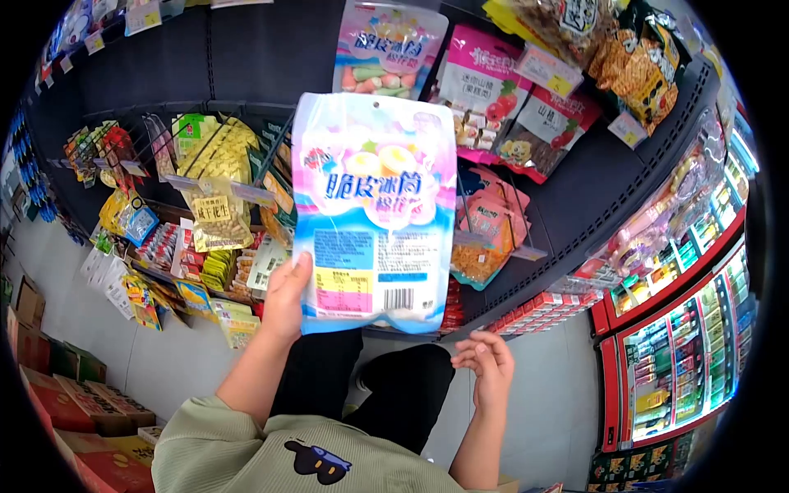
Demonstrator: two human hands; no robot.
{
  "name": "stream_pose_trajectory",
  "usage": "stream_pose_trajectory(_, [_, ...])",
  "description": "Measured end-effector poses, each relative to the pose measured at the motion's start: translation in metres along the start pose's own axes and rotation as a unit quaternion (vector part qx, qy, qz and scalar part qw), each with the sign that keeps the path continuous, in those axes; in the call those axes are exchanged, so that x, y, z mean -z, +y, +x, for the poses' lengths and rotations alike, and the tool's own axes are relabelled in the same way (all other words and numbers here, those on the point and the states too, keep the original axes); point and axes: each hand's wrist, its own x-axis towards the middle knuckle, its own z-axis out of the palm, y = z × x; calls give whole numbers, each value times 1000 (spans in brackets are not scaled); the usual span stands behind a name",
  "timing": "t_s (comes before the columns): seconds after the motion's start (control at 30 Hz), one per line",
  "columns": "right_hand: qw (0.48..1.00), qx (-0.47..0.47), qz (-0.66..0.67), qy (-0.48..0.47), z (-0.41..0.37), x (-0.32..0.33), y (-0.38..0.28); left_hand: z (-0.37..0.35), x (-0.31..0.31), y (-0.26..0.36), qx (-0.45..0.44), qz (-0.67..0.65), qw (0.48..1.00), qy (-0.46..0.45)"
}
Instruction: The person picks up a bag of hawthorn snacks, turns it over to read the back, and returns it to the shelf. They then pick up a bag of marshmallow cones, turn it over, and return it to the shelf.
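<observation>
A large pink, white and blue candy bag [376,214] is held upright in front of me, its printed back with a barcode facing me. My left hand [288,297] grips its lower left edge, thumb on the face and the other fingers hidden behind. Just right of the bag's bottom corner, my right hand [486,363] is raised, holding nothing, with its fingers loosely curled and apart. Behind the bag's top, a similar bag [388,51] with its front showing hangs on the shelf.
Pink hawthorn packets [479,90] hang at the upper right, yellow snack bags [218,156] at the left. Lit red-framed fridges [608,386] stand at the right. Red cartons [62,407] are stacked at the lower left, beside the tiled floor [168,370].
</observation>
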Motion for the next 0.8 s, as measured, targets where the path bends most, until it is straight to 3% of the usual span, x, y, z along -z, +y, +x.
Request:
stream_pose_trajectory(0.2, [999, -12, -15, -38, 22, -34, 3, 1, 40, 0, 10, -7, 1000, 7])
stream_pose_trajectory(0.43, [980, 8, 33, -197, 70, -125, 2, 6, 92, 11, 22, -20, 999, 31])
stream_pose_trajectory(0.8, [965, -13, 12, -262, 84, -190, 21, 6, 108, 22, 54, 34, 998, -5])
